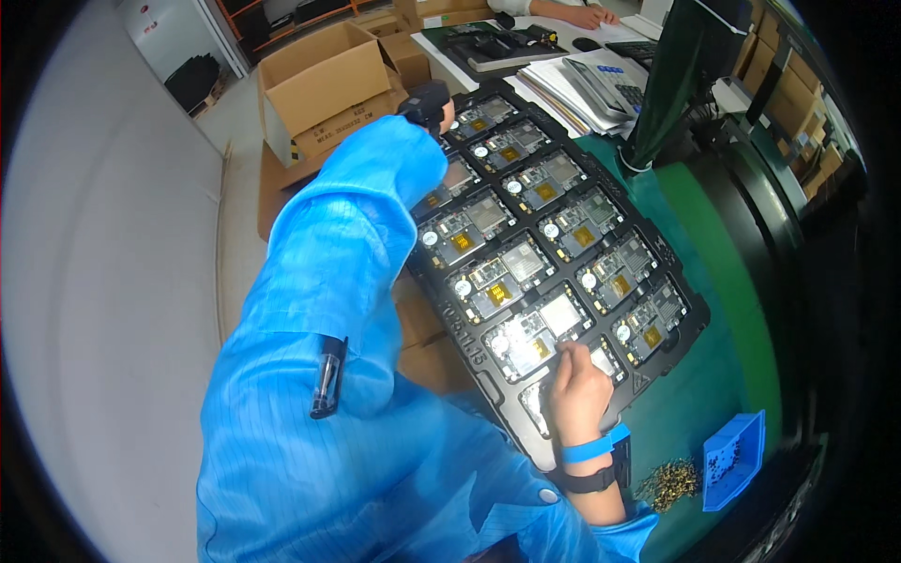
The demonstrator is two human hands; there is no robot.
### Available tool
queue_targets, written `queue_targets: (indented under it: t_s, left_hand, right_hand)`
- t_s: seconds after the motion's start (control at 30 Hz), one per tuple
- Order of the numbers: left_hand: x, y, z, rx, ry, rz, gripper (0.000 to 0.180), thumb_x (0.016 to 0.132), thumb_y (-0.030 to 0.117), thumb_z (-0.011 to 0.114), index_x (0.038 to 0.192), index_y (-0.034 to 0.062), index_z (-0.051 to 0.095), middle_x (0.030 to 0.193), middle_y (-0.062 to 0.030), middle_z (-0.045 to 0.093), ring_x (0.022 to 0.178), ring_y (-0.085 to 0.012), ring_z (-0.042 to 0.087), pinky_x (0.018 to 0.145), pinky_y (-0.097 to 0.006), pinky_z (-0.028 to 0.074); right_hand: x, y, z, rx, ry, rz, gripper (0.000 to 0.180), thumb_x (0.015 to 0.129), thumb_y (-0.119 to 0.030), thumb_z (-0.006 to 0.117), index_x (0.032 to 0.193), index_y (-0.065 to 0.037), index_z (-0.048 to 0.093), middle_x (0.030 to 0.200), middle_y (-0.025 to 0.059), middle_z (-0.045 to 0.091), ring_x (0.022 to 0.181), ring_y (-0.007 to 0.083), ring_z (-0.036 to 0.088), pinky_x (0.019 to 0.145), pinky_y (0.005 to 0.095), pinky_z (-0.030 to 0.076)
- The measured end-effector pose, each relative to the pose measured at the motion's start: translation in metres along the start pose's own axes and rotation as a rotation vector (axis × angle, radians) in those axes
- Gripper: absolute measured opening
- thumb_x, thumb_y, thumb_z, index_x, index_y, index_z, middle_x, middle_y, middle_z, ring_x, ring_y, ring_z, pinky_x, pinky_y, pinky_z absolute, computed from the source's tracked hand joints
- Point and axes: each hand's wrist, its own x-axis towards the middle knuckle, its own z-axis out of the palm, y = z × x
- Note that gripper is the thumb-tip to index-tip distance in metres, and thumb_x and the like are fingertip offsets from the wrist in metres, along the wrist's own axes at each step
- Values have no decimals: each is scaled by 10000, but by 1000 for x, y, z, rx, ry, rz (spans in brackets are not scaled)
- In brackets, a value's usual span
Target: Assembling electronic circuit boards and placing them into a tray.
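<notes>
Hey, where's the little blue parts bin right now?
In the head view the blue bin sits at the lower right on the green mat, right of the pile of small brass parts and the right hand.

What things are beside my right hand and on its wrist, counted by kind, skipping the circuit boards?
Black carrier tray: 1
Blue parts bin: 1
Pile of small brass-coloured parts: 1
Blue wristband: 1
Black wrist strap: 1
Total: 5
</notes>
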Motion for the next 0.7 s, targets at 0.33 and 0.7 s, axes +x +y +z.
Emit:
queue_targets:
  t_s: [0.33,0.7]
  left_hand:
    - [35,-7,-11,141,-239,336,130,731,191,632,688,73,601,627,-59,577,585,-181,554,536,-328,443]
    - [30,-34,0,225,-294,622,125,749,166,620,703,56,581,638,-49,567,601,-174,552,537,-320,446]
  right_hand:
    - [2,2,-1,-11,5,-4,54,820,-137,511,832,-101,549,528,144,545,506,331,562,479,418,439]
    - [3,3,-1,14,-18,23,61,815,-126,509,833,-100,562,549,156,548,528,347,559,497,427,435]
